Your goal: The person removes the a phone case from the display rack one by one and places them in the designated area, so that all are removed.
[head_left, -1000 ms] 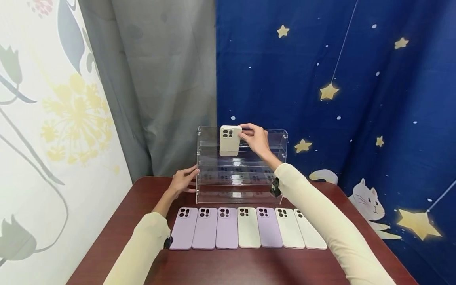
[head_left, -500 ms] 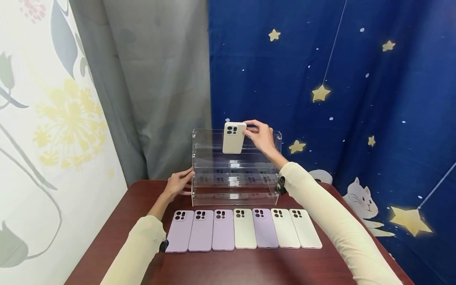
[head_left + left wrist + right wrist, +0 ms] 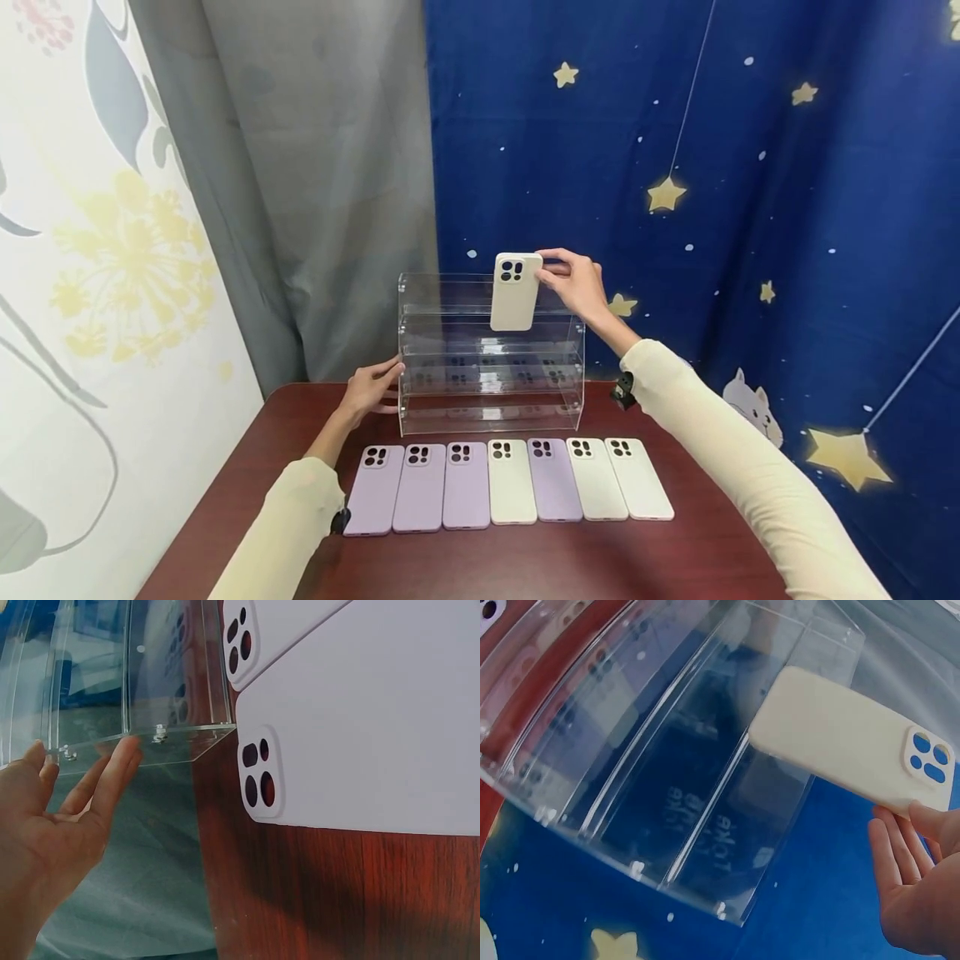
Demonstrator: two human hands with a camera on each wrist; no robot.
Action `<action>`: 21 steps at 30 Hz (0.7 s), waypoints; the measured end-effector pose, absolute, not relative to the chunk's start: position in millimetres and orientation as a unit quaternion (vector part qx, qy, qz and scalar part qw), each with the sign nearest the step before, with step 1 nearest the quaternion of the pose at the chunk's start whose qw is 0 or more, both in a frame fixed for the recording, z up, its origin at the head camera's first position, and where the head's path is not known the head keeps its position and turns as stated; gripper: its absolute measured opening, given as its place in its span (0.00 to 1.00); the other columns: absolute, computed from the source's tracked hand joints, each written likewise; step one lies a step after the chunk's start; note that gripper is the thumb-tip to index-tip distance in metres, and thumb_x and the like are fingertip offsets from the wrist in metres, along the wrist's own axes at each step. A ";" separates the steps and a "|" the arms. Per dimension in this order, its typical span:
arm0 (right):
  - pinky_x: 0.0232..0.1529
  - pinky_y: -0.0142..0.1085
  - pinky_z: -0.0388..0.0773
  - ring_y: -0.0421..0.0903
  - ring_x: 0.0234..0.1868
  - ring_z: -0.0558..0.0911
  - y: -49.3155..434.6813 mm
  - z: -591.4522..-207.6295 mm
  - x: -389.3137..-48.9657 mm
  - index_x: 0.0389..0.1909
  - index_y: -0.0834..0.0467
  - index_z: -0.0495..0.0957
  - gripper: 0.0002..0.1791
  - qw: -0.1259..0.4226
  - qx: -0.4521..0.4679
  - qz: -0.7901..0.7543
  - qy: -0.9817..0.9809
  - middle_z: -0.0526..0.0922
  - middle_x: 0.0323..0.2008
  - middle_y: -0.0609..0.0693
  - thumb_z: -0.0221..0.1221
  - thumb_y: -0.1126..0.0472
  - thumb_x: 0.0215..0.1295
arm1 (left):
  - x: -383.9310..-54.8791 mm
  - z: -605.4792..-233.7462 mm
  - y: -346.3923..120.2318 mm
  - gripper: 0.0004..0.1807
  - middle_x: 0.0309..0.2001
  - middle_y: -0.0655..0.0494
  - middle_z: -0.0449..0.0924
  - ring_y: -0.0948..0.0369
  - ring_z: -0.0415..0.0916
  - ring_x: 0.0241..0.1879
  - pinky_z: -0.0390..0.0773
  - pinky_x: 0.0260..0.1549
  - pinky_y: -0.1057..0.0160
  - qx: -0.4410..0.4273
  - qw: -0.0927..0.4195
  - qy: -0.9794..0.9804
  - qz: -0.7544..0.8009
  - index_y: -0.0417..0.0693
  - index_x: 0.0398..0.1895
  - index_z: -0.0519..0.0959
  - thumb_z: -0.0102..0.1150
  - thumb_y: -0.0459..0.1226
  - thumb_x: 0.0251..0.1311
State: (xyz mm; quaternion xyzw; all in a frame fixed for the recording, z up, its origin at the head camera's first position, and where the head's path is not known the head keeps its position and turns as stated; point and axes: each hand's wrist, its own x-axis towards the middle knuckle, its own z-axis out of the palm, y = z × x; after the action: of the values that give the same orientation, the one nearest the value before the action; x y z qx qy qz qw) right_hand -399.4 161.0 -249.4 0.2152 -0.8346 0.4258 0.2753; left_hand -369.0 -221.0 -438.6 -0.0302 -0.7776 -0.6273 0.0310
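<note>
My right hand pinches a cream phone case by its upper right edge, thumb in front. Upright with its camera cutouts at the top, the case is in front of the upper tiers of a clear acrylic stepped rack. In the right wrist view, the case's lower end overlaps the rack's top tier; whether they touch I cannot tell. My left hand rests its fairly straight fingers against the rack's left side panel. The left wrist view shows those fingertips at the panel's edge.
Several lilac and cream phone cases lie in a row on the dark red table, in front of the rack. Behind hang a grey curtain and a blue starry curtain. A white patterned panel stands left.
My right hand has carried the cream case rightward across the rack's upper part. My left hand stays at the rack's side. The head view has turned slightly to the right.
</note>
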 end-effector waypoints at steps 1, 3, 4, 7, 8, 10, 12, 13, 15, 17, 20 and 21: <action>0.44 0.43 0.91 0.52 0.47 0.90 165.2 -249.2 -398.0 0.61 0.54 0.84 0.20 0.277 0.214 0.421 -0.837 0.89 0.49 0.58 0.69 0.60 0.70 | -368.9 -438.3 -221.0 0.31 0.67 0.30 0.73 0.37 0.83 0.54 0.90 0.41 0.45 -0.030 0.031 -0.778 -0.626 0.54 0.79 0.67 0.57 0.50 0.77; 0.42 0.41 0.91 0.52 0.46 0.90 173.9 -249.8 -395.8 0.62 0.54 0.83 0.21 0.280 0.213 0.414 -0.840 0.89 0.48 0.59 0.69 0.60 0.69 | -368.1 -437.9 -220.5 0.32 0.67 0.30 0.73 0.39 0.84 0.54 0.90 0.41 0.44 -0.030 0.030 -0.780 -0.624 0.54 0.79 0.66 0.57 0.50 0.77; 0.42 0.41 0.91 0.53 0.46 0.90 178.3 -250.3 -394.6 0.63 0.54 0.83 0.22 0.280 0.215 0.411 -0.841 0.89 0.48 0.59 0.69 0.61 0.70 | -367.9 -437.8 -220.3 0.32 0.67 0.30 0.73 0.39 0.84 0.54 0.90 0.41 0.45 -0.029 0.029 -0.780 -0.625 0.54 0.79 0.67 0.57 0.51 0.77; 0.42 0.42 0.91 0.54 0.46 0.90 190.8 -252.3 -391.4 0.64 0.54 0.83 0.22 0.276 0.219 0.404 -0.844 0.88 0.49 0.61 0.68 0.63 0.70 | -367.4 -438.5 -220.2 0.33 0.69 0.30 0.71 0.38 0.83 0.55 0.90 0.41 0.45 -0.027 0.026 -0.780 -0.624 0.54 0.79 0.66 0.58 0.52 0.76; 0.43 0.43 0.91 0.55 0.47 0.90 194.7 -253.1 -390.5 0.64 0.54 0.83 0.22 0.273 0.218 0.402 -0.846 0.88 0.49 0.61 0.68 0.63 0.70 | -367.4 -439.5 -220.3 0.34 0.69 0.30 0.71 0.38 0.82 0.56 0.90 0.41 0.46 -0.026 0.025 -0.780 -0.625 0.54 0.79 0.66 0.58 0.53 0.75; 0.44 0.45 0.91 0.56 0.47 0.90 202.9 -253.9 -388.3 0.64 0.55 0.82 0.22 0.266 0.216 0.398 -0.851 0.88 0.50 0.62 0.68 0.64 0.70 | -368.3 -440.9 -220.7 0.34 0.69 0.30 0.71 0.36 0.81 0.57 0.91 0.40 0.47 -0.024 0.023 -0.779 -0.626 0.54 0.79 0.66 0.58 0.53 0.75; 0.44 0.46 0.91 0.56 0.46 0.90 211.9 -254.1 -386.6 0.65 0.55 0.82 0.22 0.257 0.214 0.393 -0.857 0.88 0.50 0.63 0.67 0.64 0.70 | -368.9 -440.3 -221.0 0.34 0.69 0.30 0.71 0.35 0.80 0.57 0.91 0.41 0.47 -0.025 0.025 -0.779 -0.626 0.54 0.79 0.66 0.58 0.54 0.75; 0.44 0.46 0.90 0.56 0.46 0.90 216.9 -254.5 -386.3 0.65 0.55 0.82 0.22 0.253 0.212 0.390 -0.860 0.88 0.50 0.63 0.67 0.64 0.71 | -370.0 -440.4 -221.4 0.34 0.69 0.30 0.71 0.37 0.82 0.56 0.90 0.41 0.46 -0.025 0.026 -0.780 -0.625 0.53 0.79 0.66 0.58 0.53 0.75; 0.42 0.47 0.91 0.57 0.45 0.90 227.5 -256.1 -385.1 0.65 0.55 0.82 0.22 0.247 0.209 0.378 -0.868 0.88 0.49 0.62 0.67 0.63 0.71 | -371.1 -439.8 -221.4 0.34 0.69 0.30 0.70 0.37 0.83 0.55 0.90 0.42 0.45 -0.027 0.027 -0.781 -0.624 0.52 0.79 0.65 0.58 0.52 0.76; 0.40 0.48 0.91 0.57 0.44 0.90 237.9 -259.1 -383.2 0.65 0.55 0.82 0.22 0.244 0.205 0.364 -0.875 0.88 0.48 0.62 0.67 0.63 0.71 | -371.5 -439.1 -221.6 0.34 0.69 0.29 0.70 0.38 0.83 0.55 0.89 0.43 0.43 -0.026 0.026 -0.782 -0.622 0.53 0.80 0.65 0.57 0.52 0.76; 0.40 0.49 0.91 0.58 0.44 0.90 253.4 -266.4 -378.5 0.65 0.56 0.82 0.22 0.238 0.194 0.348 -0.886 0.88 0.48 0.63 0.67 0.62 0.71 | -371.8 -439.6 -221.5 0.33 0.69 0.30 0.70 0.36 0.81 0.57 0.90 0.42 0.44 -0.022 0.023 -0.782 -0.623 0.53 0.79 0.66 0.58 0.51 0.76; 0.40 0.49 0.91 0.58 0.43 0.90 258.5 -269.2 -376.8 0.65 0.57 0.82 0.22 0.236 0.192 0.345 -0.888 0.88 0.48 0.63 0.67 0.62 0.71 | -371.7 -439.6 -221.6 0.33 0.69 0.30 0.70 0.34 0.79 0.58 0.90 0.42 0.45 -0.022 0.022 -0.782 -0.622 0.53 0.80 0.65 0.58 0.51 0.76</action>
State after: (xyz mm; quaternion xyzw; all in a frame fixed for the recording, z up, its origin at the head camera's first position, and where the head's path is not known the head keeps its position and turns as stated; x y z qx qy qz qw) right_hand -376.8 258.5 -269.2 0.1921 -0.8879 0.3452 0.2355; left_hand -371.7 -221.6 -439.6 -0.0217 -0.7822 -0.6223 0.0220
